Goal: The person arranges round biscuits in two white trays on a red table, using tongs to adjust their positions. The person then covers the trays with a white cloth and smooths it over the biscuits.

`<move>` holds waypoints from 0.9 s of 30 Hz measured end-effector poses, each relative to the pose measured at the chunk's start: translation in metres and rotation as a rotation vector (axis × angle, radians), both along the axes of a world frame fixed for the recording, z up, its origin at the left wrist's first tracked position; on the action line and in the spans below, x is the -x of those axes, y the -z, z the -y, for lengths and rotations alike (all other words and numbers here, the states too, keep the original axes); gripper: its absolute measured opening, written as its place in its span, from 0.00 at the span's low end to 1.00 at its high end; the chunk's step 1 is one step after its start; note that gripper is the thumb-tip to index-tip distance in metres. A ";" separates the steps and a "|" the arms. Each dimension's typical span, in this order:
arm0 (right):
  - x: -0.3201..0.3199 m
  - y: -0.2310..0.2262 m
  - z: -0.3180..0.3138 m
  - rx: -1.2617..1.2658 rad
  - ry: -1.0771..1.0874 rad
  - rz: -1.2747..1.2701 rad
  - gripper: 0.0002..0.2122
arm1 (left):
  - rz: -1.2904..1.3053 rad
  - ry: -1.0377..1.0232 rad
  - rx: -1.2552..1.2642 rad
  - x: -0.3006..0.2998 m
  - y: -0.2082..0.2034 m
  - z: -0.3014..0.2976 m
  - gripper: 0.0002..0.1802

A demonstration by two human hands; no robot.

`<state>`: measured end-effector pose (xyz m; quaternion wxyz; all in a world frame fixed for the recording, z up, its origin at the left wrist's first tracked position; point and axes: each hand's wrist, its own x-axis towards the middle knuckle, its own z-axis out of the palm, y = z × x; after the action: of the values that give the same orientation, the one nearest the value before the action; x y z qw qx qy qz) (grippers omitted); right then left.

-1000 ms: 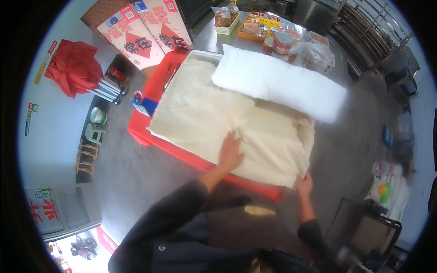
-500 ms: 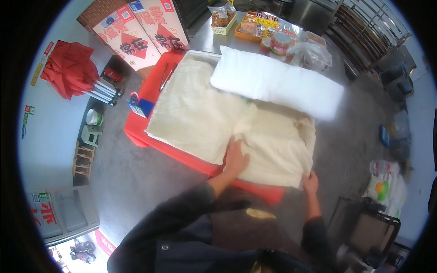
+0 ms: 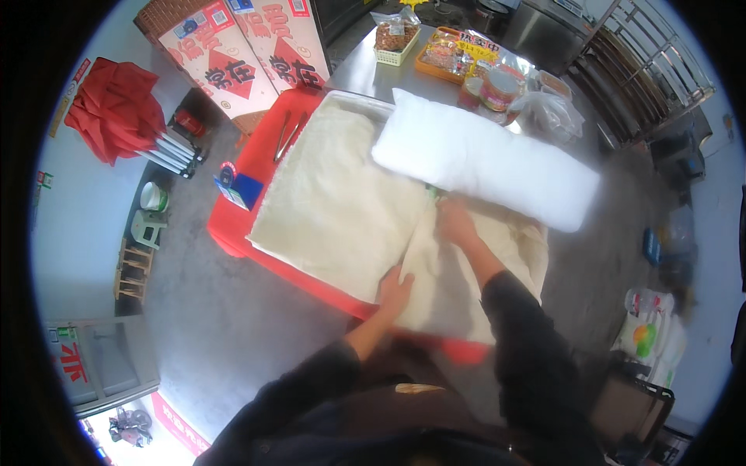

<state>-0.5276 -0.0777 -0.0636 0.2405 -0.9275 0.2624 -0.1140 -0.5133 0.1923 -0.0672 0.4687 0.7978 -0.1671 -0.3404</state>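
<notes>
Two beige cloths lie side by side over a metal tray [image 3: 371,102]. My left hand [image 3: 395,293] is at the near end of the line where they meet, its fingers closed on the edge of the right cloth [image 3: 435,291]. Farther up that line my right hand [image 3: 457,221] is closed on the same cloth, near a small green patch; its fingertips are partly hidden. The left cloth [image 3: 334,186] lies mostly flat. Across the far side rests a thick white folded pad [image 3: 486,159], covering the far part of the right cloth.
Red cloth [image 3: 233,225] shows under the tray, with metal tongs [image 3: 287,138] and a blue card stand [image 3: 241,193] on it. Beyond are a cream basket [image 3: 396,50], an orange tray of packets [image 3: 443,54], a jar [image 3: 500,89] and a clear plastic bag [image 3: 548,113].
My right hand has left the cloth's near right corner and moved up and left to the middle line. My left hand has slid toward me along that line. The view has shifted slightly.
</notes>
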 end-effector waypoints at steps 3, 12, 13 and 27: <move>-0.025 0.010 -0.017 -0.105 -0.080 -0.222 0.18 | 0.038 -0.075 -0.070 -0.005 0.007 -0.024 0.26; -0.064 -0.033 -0.081 0.214 -0.168 0.213 0.16 | -0.084 -0.070 -0.181 -0.003 0.124 -0.038 0.19; -0.066 -0.031 -0.088 0.277 -0.112 0.169 0.17 | -0.179 -0.040 -0.201 -0.007 0.125 -0.040 0.19; -0.065 -0.020 -0.079 0.300 -0.028 -0.013 0.15 | -0.531 -0.108 -0.287 0.011 0.028 -0.102 0.33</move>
<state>-0.4629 0.0017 -0.0438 0.0993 -0.9573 0.2309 -0.1427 -0.5244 0.2947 -0.0954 0.3959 0.7468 0.0539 -0.5317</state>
